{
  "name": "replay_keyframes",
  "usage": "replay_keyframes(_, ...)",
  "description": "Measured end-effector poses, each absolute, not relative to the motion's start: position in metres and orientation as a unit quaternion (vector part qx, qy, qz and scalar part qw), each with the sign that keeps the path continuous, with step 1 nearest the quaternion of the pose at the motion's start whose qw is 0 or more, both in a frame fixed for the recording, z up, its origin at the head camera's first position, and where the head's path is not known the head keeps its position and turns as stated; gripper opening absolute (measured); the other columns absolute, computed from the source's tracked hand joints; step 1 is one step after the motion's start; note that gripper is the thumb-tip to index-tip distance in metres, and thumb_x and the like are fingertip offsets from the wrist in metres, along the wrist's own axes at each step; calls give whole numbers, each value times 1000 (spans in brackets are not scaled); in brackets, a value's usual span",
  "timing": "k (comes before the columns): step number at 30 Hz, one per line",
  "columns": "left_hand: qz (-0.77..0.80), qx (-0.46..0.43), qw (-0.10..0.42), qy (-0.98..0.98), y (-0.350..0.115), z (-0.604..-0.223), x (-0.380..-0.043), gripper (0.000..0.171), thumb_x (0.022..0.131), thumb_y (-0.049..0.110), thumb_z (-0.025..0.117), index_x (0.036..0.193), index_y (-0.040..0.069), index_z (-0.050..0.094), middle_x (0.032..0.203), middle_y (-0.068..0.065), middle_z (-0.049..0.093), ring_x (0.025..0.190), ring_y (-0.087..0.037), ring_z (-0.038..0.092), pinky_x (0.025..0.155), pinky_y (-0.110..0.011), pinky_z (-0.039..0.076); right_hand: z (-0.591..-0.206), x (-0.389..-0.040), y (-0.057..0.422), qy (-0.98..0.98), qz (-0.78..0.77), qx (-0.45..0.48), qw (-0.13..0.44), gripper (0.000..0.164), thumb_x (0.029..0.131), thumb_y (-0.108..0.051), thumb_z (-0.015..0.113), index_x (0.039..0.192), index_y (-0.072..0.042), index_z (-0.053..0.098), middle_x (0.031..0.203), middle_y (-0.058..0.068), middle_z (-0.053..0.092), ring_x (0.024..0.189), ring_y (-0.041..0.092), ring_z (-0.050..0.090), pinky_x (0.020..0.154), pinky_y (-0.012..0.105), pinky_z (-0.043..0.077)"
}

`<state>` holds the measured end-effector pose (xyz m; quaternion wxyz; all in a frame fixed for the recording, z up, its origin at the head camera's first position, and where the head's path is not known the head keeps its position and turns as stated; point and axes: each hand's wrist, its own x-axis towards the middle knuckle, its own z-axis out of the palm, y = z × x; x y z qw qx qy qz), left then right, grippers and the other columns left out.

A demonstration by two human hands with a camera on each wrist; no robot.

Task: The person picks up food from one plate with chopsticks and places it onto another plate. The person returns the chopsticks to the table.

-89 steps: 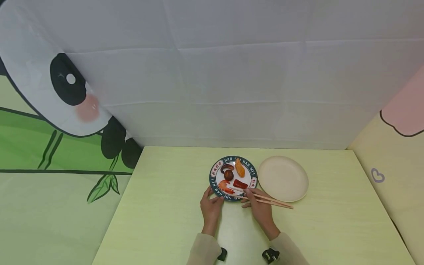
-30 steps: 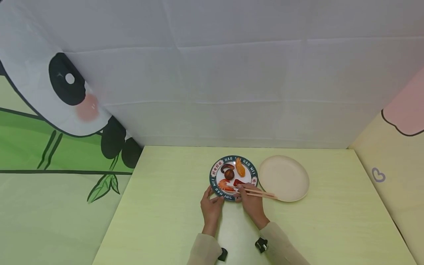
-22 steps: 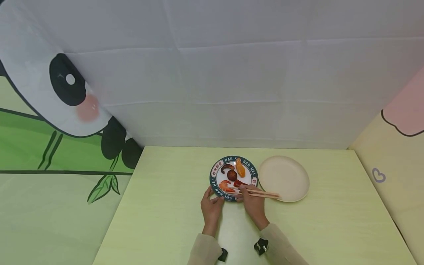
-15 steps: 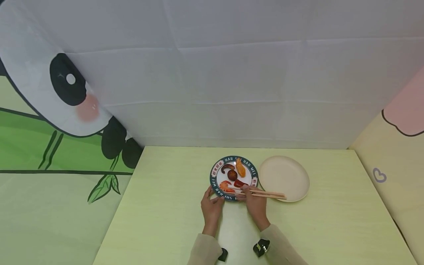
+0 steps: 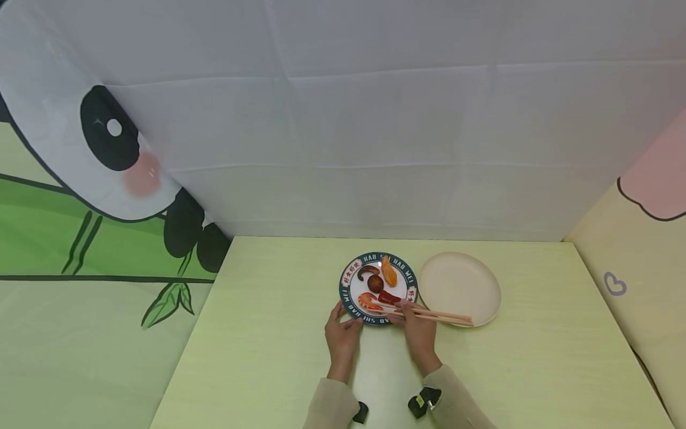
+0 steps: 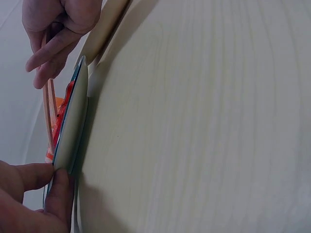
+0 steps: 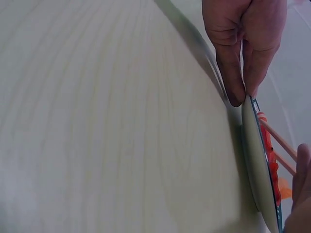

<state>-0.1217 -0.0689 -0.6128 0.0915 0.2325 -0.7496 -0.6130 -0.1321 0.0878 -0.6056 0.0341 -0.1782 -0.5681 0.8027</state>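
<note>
My left hand (image 5: 342, 339) pinches the near-left rim of a round plate (image 5: 343, 288) with a dark green lettered border. In the left wrist view, thumb and finger sit on either side of the plate's edge (image 6: 73, 128). My right hand (image 5: 420, 338) holds a pair of wooden chopsticks (image 5: 447, 317), their tips at a red-orange shrimp (image 5: 368, 301) on the plate. Close to the tips lies a dark red piece of food (image 5: 388, 297). Farther back on the plate are a round brown ball (image 5: 375, 283), a curved brown mushroom slice (image 5: 367, 271) and a yellow-orange piece (image 5: 389, 274).
A plain cream plate (image 5: 459, 286) stands just right of the green-rimmed one, with the chopsticks' rear ends over its near edge. Both are on a pale yellow table (image 5: 268, 333). Behind the table's far edge rises a white cloth wall (image 5: 375, 149).
Over the last second my right hand and the chopsticks have shifted slightly right. The shrimp and the brown ball have moved a little to the right on the plate. My left hand stays put.
</note>
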Motion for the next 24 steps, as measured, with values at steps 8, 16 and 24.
replay_keyframes(8,-621,220,100,-745,-71,-615,-122,68,80,-12,76,145,-7,57,126,-26,64,90,-34,77,71,-22,59,-604,-134,89,-533,818,-216,27,32,108,-4,56,123,24,63,94,16,79,70,13,78,72,28,65)
replay_keyframes(16,-619,222,98,-747,-71,-616,-121,68,81,-11,77,145,-7,57,127,-25,64,88,-31,76,70,-21,58,-601,-134,91,-500,830,-244,30,33,108,-2,54,125,26,60,95,13,78,71,14,78,75,30,65)
replay_keyframes(24,-616,228,90,-748,-71,-616,-122,68,82,-11,77,147,-6,56,128,-25,63,89,-31,76,72,-25,60,-598,-133,94,-494,829,-260,14,35,109,-4,53,128,25,59,93,11,76,74,15,79,77,30,65)
